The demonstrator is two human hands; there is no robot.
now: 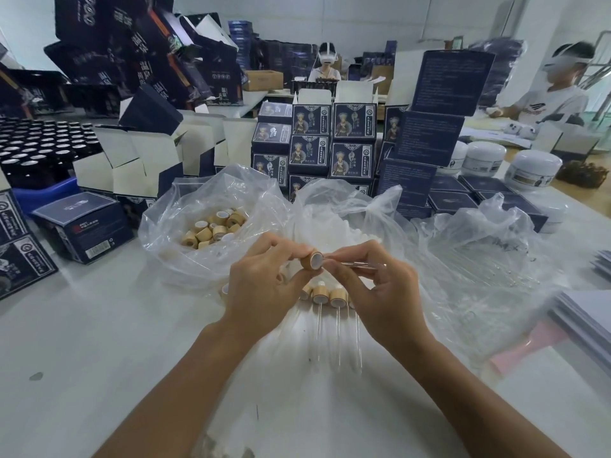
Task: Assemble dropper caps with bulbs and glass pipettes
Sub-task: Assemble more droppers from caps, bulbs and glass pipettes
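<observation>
A white table [99, 342] runs through a bright workroom crowded with dark printed cartons [330, 140], stacked high from 10 to 1 o'clock. At centre, the left hand [264, 285] pinches a wooden dropper cap [314, 260] between curled fingers and thumb, its white-lined open end turned toward the right hand [377, 292], which grips a glass pipette [357, 264] by its stem, the tip at the cap's mouth; whether it has entered is hard to tell. The pipette is nearly transparent and partly hidden by the fingers. Just below the hands, at 6 o'clock, finished droppers [327, 297] lie in a row, their glass tubes barely visible against the table. At 10 o'clock an open plastic bag [172, 239] holds loose wooden caps [211, 229]; at 12 a second bag [347, 213] holds white pieces too blurred to identify; at 3 a third bag [489, 259] holds clear glass tubes. White jars [532, 170] stand at 2 o'clock. A tray of dark bottles [39, 147] sits at 9 to 10 o'clock. Two people wearing headsets sit far behind, partly blocked by the cartons.
</observation>
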